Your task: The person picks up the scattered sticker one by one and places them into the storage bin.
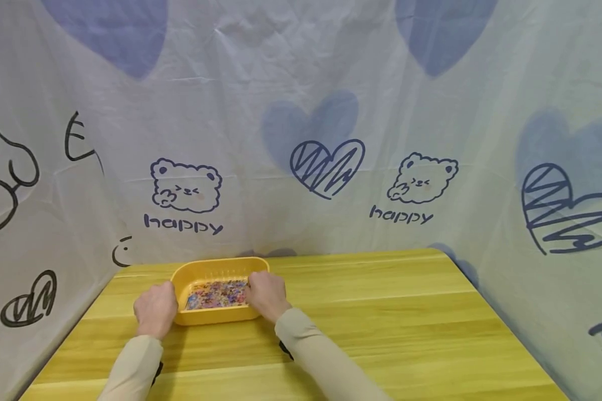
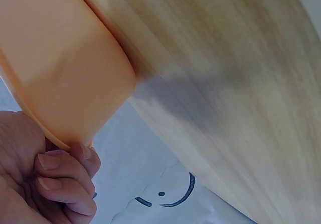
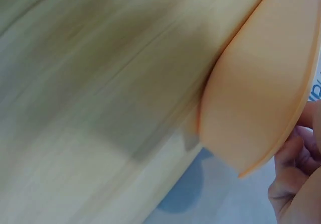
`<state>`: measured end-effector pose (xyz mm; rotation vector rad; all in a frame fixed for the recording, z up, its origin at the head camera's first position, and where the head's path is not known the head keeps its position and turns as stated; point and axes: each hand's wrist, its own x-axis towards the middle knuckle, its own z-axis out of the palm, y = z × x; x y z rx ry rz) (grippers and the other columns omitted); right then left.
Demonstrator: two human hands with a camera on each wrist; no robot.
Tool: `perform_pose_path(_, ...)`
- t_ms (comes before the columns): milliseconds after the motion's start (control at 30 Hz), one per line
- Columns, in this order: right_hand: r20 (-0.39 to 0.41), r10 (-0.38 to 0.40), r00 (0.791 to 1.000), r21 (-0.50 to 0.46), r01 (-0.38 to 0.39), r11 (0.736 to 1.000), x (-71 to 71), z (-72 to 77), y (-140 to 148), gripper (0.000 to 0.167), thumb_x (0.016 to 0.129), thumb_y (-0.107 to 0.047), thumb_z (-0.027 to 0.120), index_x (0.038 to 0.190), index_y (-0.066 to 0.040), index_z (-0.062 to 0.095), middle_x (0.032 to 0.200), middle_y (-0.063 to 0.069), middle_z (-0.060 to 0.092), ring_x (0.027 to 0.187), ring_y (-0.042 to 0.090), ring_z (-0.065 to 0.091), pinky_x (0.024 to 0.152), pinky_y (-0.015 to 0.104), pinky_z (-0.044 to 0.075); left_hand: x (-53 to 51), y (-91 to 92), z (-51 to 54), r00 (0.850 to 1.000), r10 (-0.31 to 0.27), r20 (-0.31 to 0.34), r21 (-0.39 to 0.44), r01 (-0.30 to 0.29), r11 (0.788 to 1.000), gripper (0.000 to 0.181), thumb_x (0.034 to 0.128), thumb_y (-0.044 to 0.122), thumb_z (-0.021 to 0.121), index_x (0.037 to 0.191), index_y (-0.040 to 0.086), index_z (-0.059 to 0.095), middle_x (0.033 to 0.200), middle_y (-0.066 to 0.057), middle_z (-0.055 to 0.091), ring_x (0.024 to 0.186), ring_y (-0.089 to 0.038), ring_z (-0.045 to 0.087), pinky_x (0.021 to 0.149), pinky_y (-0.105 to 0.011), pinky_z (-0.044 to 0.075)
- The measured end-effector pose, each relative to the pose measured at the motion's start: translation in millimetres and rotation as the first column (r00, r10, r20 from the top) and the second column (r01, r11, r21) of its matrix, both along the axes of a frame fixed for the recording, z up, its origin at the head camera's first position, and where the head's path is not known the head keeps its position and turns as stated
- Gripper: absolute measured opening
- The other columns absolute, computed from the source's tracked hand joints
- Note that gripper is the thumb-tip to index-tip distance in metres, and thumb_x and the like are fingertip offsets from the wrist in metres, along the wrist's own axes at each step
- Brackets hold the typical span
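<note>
A yellow plastic basket (image 1: pixel 215 317) with rounded corners sits at the back left of the table, many small multicoloured pieces (image 1: pixel 218 294) spread over its bottom. At its left end my left hand (image 1: pixel 155 309) grips the rim, fingers curled under the edge in the left wrist view. My right hand (image 1: pixel 267 294) holds the rim at the right end, and its bent fingers (image 3: pixel 290 186) show at the edge in the right wrist view. Both wrist views show the basket's smooth outer wall (image 2: pixel 75 68). What the small pieces are is too fine to tell.
The wood-grain table (image 1: pixel 381 323) stretches out to the right of the basket. A white cloth (image 1: pixel 251 211) printed with hearts and bears hangs behind the table's back edge and along both sides.
</note>
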<state>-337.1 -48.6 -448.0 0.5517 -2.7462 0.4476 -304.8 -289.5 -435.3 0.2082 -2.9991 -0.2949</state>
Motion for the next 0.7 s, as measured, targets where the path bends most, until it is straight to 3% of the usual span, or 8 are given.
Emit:
perform_pose_path(167, -0.036, 0.044, 0.998, -0.065, -0.046, 0.997, -4.4, -4.0, 18, 0.045, 0.096, -0.022, 0.06, 0.055, -0.019, 0.041, 0.046, -0.006, 0.031, 0.04, 0.006, 0.028, 0.039, 0.02, 0.021, -1.4, -0.7, 0.4, 1.0, 0.004, -0.002, 0.001, -0.004, 1.0, 0.015, 0.0915, -0.001, 0.047, 0.085, -0.001, 0.061, 0.075, -0.022, 0.062, 0.064, -0.034, 0.06, 0.046, -0.043, 0.044)
perform_pose_path(367, -0.074, 0.085, 0.994, -0.133, -0.094, 0.987, -3.7, -6.0, 33, 0.025, 0.094, -0.023, 0.063, 0.071, -0.015, 0.063, 0.06, -0.007, 0.054, 0.049, 0.003, 0.042, 0.047, 0.016, 0.032, 1.7, -2.2, -0.2, 1.0, 0.02, -0.009, 0.008, -0.02, 1.0, 0.016, 0.0913, -0.001, 0.046, 0.085, -0.001, 0.061, 0.074, -0.022, 0.062, 0.063, -0.036, 0.061, 0.045, -0.045, 0.043)
perform_pose_path(467, -0.057, 0.069, 0.996, -0.147, -0.077, 0.986, -2.6, -6.9, 41, 0.02, 0.094, -0.023, 0.064, 0.075, -0.015, 0.066, 0.064, -0.007, 0.058, 0.053, 0.002, 0.045, 0.05, 0.016, 0.035, 2.5, -2.1, 0.7, 1.0, 0.014, -0.005, 0.008, -0.014, 1.0, 0.015, 0.091, -0.001, 0.046, 0.085, -0.002, 0.061, 0.075, -0.023, 0.062, 0.064, -0.036, 0.061, 0.046, -0.045, 0.044)
perform_pose_path(700, -0.054, 0.015, 0.998, -0.116, -0.021, 0.993, -2.3, -10.4, 64, 0.025, 0.093, -0.024, 0.064, 0.068, -0.019, 0.06, 0.059, -0.009, 0.052, 0.051, 0.004, 0.043, 0.047, 0.019, 0.032, 2.8, -0.6, 0.0, 1.0, -0.013, -0.024, 0.003, 0.013, 1.0, 0.016, 0.0881, -0.002, 0.046, 0.082, -0.002, 0.061, 0.075, -0.024, 0.062, 0.063, -0.037, 0.061, 0.046, -0.045, 0.044)
